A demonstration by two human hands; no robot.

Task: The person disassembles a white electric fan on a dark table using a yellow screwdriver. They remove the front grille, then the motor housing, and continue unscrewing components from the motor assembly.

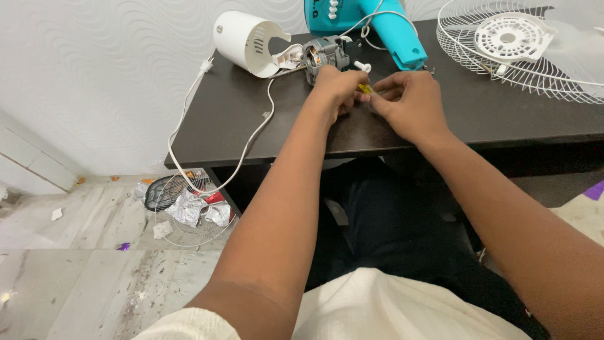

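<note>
Far left on the floor, a wire fan guard (182,214) lies with crumpled foil (187,208) in it. A white power cord (189,119) runs from there up over the near-left edge of the dark table (251,126) toward the work.

On the table, far left, the white motor cover (245,43) lies on its side, open end toward the bare fan motor (324,55) just to its right. Beyond the motor the teal fan stand (393,28) lies tilted. Far right, a white fan grille (522,47) rests flat.

Step in hand, as I judge it: working at the motor with a small tool, likely a screw or fitting on its near side. The motor sits at the far middle of the table, touching my left hand (336,91).

Left hand: fingers curled tight, clenched on a yellow-handled tool (365,89), probably a small screwdriver; only a sliver of yellow shows between my hands.

Right hand (409,104): fingers bent and pinched in toward the same tool, touching it or the part just beside it. I cannot tell whether it truly grips anything.

Next move calls for a steady tool tip and the motor braced against sliding.
</note>
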